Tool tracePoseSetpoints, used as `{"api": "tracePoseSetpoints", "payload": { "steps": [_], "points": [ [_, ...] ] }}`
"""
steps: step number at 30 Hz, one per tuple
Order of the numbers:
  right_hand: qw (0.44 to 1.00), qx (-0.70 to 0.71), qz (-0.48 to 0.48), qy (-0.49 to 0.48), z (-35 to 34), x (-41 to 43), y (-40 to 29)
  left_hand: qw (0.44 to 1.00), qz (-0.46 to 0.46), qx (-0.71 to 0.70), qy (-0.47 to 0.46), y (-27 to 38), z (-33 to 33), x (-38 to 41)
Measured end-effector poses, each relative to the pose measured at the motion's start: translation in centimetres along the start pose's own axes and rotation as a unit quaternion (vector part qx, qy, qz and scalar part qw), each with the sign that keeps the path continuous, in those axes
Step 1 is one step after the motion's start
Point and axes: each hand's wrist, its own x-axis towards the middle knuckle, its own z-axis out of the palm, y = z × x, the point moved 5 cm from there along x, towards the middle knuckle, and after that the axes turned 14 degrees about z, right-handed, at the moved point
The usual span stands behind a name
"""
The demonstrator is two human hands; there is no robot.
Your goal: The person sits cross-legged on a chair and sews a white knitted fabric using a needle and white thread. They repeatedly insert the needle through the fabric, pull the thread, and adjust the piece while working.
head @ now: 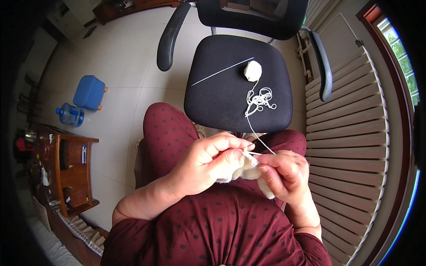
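Observation:
Above my lap, my left hand [213, 159] grips a piece of white knitting [248, 168], its thumb and forefinger near the upper edge. My right hand [286, 169] holds the other side of the knitting, fingers close to a thin knitting needle [254, 153] that is mostly hidden. A white yarn strand [258, 134] runs from the right forefinger up to the chair seat. There, loose loops of yarn [259, 99] lie below a white yarn ball [253, 70]. A second, bare knitting needle [222, 71] rests slantwise left of the ball.
A black office chair [213, 106] faces me, with armrests on both sides. Along the right wall stands a ribbed radiator [346, 143] below a window. To the left are a blue stool [89, 92], a clear water jug [71, 115] and a wooden cabinet [75, 138].

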Motion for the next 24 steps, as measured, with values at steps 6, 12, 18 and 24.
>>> {"api": "tracePoseSetpoints", "payload": {
  "steps": [6, 12, 18, 24],
  "points": [
    [0.989, -0.116, -0.023, 0.093, 0.0, -0.3, -0.2, 0.997, -0.052, -0.055, 0.0, -0.5, 0.3, 0.0],
    [0.985, -0.108, -0.02, 0.133, 0.1, -0.5, -0.5, 0.998, -0.017, -0.064, 0.022, -0.8, 0.3, 0.1],
    [0.986, -0.092, -0.027, 0.134, -0.2, -0.3, -0.7, 0.996, -0.037, -0.076, 0.041, -0.6, -0.2, 0.2],
    [0.995, -0.077, -0.032, 0.062, 0.4, -0.8, -0.8, 0.996, -0.007, -0.042, 0.081, -0.7, -1.0, 0.2]
  ]
}}
